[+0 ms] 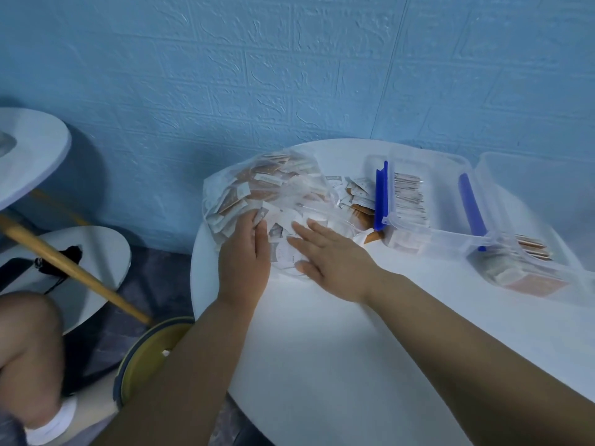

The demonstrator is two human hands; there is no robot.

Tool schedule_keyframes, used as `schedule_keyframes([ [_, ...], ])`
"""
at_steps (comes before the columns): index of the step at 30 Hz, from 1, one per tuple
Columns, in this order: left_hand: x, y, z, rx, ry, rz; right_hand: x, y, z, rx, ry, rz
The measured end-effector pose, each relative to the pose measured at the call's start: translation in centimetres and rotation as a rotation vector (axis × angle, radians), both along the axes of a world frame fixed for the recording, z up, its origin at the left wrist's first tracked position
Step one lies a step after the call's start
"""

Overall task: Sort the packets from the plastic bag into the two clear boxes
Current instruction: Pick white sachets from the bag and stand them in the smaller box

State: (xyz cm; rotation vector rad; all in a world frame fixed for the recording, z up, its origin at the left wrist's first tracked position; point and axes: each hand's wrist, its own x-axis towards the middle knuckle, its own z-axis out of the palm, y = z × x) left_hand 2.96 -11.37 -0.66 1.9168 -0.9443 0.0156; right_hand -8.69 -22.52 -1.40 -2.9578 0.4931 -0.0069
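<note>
Plastic bag (267, 188) stuffed with packets (244, 191) was sitting on the far left part of the white table (338, 349), with some loose packets (357, 188) spilled beside it. My left hand (244, 255) had its fingers curled on the bag's near edge. My right hand (335, 262) lay flat on the plastic, fingers straight. To the right were the blue-latched box (450, 236) and the second box (521, 188), both partly filled.
</note>
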Motion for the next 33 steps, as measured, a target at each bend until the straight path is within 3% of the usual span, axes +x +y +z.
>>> schedule_keyframes([
  [5,-1.5,1.7,0.1,0.037,0.030,0.017,-2.6,0.8,-0.2,0.163,-0.224,0.102],
  [7,-2.0,2.5,0.0,0.021,0.023,0.052,-3.3,0.8,-0.1,0.282,-0.348,0.021],
  [10,-2.2,2.9,-0.3,0.103,0.045,0.045,-2.9,0.9,-0.1,0.236,-0.498,-0.164],
  [12,-2.1,2.6,-0.6,0.196,0.032,0.014,-1.9,1.0,-0.1,0.259,-0.485,-0.271],
  [16,-1.9,2.5,-0.6,0.265,-0.025,-0.022,-0.9,1.4,-0.5,0.195,-0.204,-0.285],
  [23,-1.6,2.8,-0.8,0.212,0.056,-0.032,-2.0,2.0,0.2,0.244,-0.470,-0.325],
  [29,-2.0,3.0,-0.1,0.084,0.163,-0.051,-1.3,2.5,2.0,0.712,-0.694,-0.391],
  [33,-2.2,3.3,0.1,0.061,0.173,-0.146,0.3,3.3,2.4,0.843,-0.706,-0.434],
])
